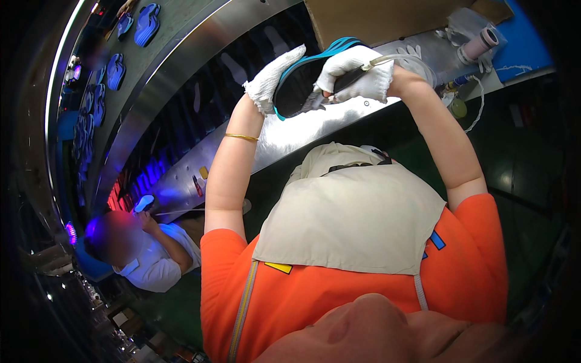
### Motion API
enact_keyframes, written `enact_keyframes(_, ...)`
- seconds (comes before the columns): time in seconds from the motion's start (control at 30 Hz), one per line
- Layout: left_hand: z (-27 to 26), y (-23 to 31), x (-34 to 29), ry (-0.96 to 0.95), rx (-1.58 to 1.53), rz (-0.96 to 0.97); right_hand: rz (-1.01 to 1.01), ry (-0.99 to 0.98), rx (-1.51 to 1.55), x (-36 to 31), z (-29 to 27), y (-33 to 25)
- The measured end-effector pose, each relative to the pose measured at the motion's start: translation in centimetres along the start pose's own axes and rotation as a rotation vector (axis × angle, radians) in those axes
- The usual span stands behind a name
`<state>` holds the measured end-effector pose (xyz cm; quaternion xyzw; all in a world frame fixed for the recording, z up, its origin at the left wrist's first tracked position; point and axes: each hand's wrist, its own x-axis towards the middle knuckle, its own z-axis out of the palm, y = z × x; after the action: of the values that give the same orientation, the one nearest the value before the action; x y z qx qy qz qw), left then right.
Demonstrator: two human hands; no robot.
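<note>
Both my hands wear white knit gloves and are raised over the metal bench. My left hand (272, 81) holds a shoe sole (295, 92), dark on its inner face with a teal rim, tilted up on its edge. The left fingers lie along the sole's outer side. My right hand (363, 74) is closed round a dark-handled brush (349, 79) with a clear hose (399, 58) running from its end. The brush's tip is close to the sole's inner face; whether it touches, I cannot tell.
A conveyor (142, 78) carries several blue soles on the left. Dark shoe parts hang or lie behind the metal bench (302, 128). A cardboard sheet (387, 21), a pinkish cylinder (481, 43) and spare gloves (413, 52) are at the far right. A co-worker (157, 257) works at the left.
</note>
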<state>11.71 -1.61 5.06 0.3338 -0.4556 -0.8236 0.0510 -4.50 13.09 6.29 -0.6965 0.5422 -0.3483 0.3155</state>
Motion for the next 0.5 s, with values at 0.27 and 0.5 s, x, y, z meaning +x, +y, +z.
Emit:
enact_keyframes(0.27, 0.0, -1.5, -0.7, -0.167, -0.359, 0.124, 0.021, 0.145, 0.322, -1.6, -1.5, -0.7)
enact_keyframes(0.5, 0.7, -4.3, 0.5, -0.234, -0.617, 0.399, 0.017, 0.385, 0.444, -1.7, 6.0, -0.9)
